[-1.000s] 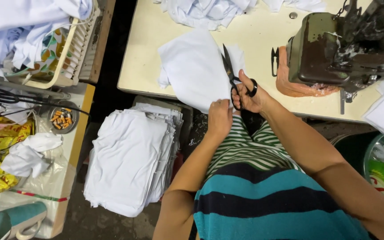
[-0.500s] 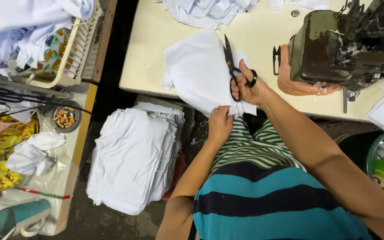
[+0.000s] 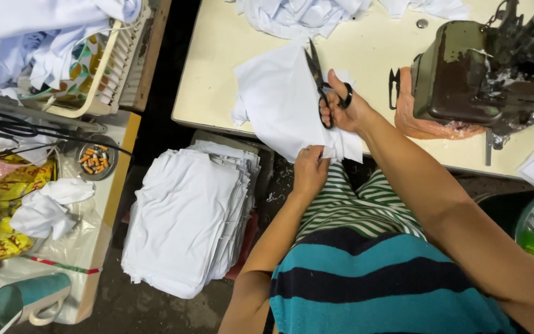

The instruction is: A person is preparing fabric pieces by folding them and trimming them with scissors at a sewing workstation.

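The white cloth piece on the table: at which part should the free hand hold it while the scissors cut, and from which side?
Probably the near edge of the white cloth piece, which hangs over the table front. The left hand already pinches there from below, well apart from the blades of the scissors in the right hand.

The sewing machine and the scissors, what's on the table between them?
In the head view, a small black thread snip lies on the pale table between the scissors in the right hand and the sewing machine, beside a pinkish cloth.
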